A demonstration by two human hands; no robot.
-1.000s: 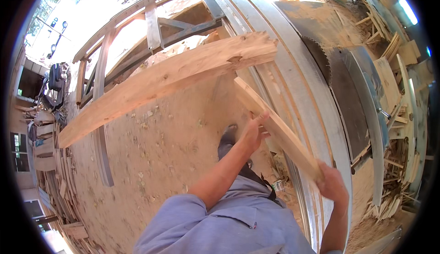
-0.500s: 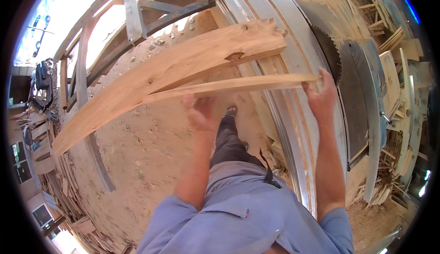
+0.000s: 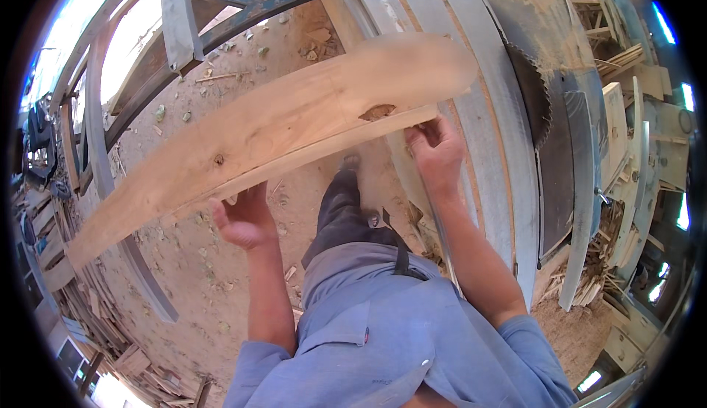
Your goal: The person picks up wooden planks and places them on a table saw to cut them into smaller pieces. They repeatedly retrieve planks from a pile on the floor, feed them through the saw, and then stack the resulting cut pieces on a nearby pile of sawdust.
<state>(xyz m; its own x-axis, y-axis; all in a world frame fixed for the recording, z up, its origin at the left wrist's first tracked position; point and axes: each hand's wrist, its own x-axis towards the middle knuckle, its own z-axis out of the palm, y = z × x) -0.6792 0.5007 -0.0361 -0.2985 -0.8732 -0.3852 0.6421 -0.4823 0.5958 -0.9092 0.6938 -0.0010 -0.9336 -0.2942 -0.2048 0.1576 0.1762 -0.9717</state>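
A wide, slightly curved wooden board (image 3: 294, 124) with a dark knot stretches before me, its far end blurred over the saw table (image 3: 508, 209). A narrow wooden strip (image 3: 317, 156) lies along the board's near edge, almost against it. My right hand (image 3: 440, 161) is closed on the strip's right end, thumb beneath and fingers around it. Farther left, my left hand (image 3: 247, 220) grips the strip from below; its fingertips are hidden behind the wood. To the right, a toothed circular saw blade (image 3: 532, 95) stands up from the saw table, apart from both hands.
A metal frame with crossbars (image 3: 236, 18) rises at the far left. Stacked wood offcuts (image 3: 132, 334) line the lower left, and more scrap wood (image 3: 626, 180) leans at the right. Wood chips are scattered over the dirt floor (image 3: 199, 275).
Both hands have moved left. The strip, angled away from the board before, now lies along its near edge. My right hand has come away from beside the blade with the strip's end.
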